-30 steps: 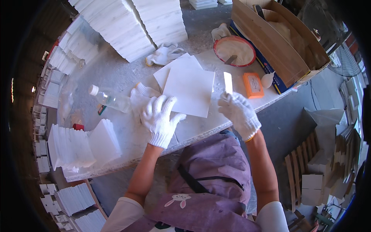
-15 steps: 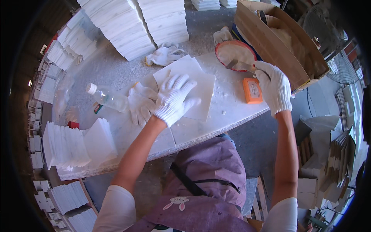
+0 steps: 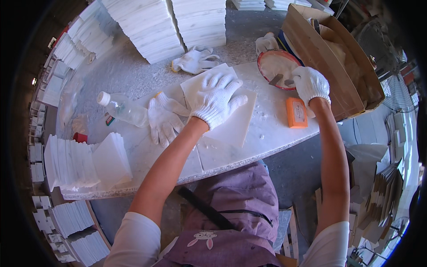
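White knitted gloves cover both hands. My left hand (image 3: 219, 99) lies flat with spread fingers on a white stone tile (image 3: 238, 131); a second tile edge (image 3: 192, 85) shows under it, at an angle. In my right hand (image 3: 312, 83), closed, is a putty knife (image 3: 289, 82), its handle mostly hidden. Its blade is over a red-rimmed bowl (image 3: 259, 66) of white powder or paste. Another dark flat blade-like piece (image 3: 276, 80) shows in the bowl; I cannot tell whether it is separate. An orange box (image 3: 296, 112) stands just below my right hand.
Loose gloves (image 3: 163, 118) and a clear plastic bottle (image 3: 129, 111) lie left of my left hand. Tall tile stacks (image 3: 142, 26) rise behind, with more tiles (image 3: 71, 162) at the near left. A cardboard box (image 3: 331, 58) borders the bowl; a fan (image 3: 396, 91) stands beyond.
My right hand has shifted slightly and turned over the bowl, with the knife more hidden behind it. My left hand stays on the tile. The whole view has moved a little.
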Demonstrator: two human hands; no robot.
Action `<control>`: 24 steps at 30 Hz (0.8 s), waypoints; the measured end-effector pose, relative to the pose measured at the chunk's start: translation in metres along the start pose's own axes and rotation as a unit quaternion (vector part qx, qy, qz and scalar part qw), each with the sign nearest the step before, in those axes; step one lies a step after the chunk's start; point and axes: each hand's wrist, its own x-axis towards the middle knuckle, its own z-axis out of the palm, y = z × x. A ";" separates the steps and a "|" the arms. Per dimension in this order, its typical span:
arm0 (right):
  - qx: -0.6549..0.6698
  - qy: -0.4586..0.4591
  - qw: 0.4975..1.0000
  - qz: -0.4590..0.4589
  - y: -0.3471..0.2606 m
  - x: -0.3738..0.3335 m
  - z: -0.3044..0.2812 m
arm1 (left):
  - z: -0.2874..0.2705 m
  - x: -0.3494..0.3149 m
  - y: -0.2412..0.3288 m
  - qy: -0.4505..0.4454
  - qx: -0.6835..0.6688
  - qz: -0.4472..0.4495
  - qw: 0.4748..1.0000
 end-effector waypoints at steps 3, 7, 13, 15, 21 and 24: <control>0.008 0.044 0.999 -0.003 -0.002 -0.008 0.003 | -0.002 0.001 0.002 0.004 -0.006 0.001 1.000; 0.044 0.153 0.987 0.004 -0.022 -0.051 -0.002 | 0.002 -0.003 -0.003 0.022 -0.006 0.002 1.000; -0.001 0.161 0.986 0.047 -0.026 -0.125 0.041 | 0.000 0.000 -0.001 0.062 -0.006 0.034 0.997; -0.020 0.187 0.979 0.079 -0.030 -0.132 0.054 | 0.002 -0.001 -0.002 0.064 -0.006 0.038 0.997; 0.039 0.210 0.976 0.042 -0.043 -0.143 0.062 | -0.003 -0.002 0.001 0.027 -0.013 0.007 1.000; 0.012 0.172 0.980 0.102 -0.041 -0.137 0.060 | -0.004 -0.001 0.002 0.025 -0.008 0.001 1.000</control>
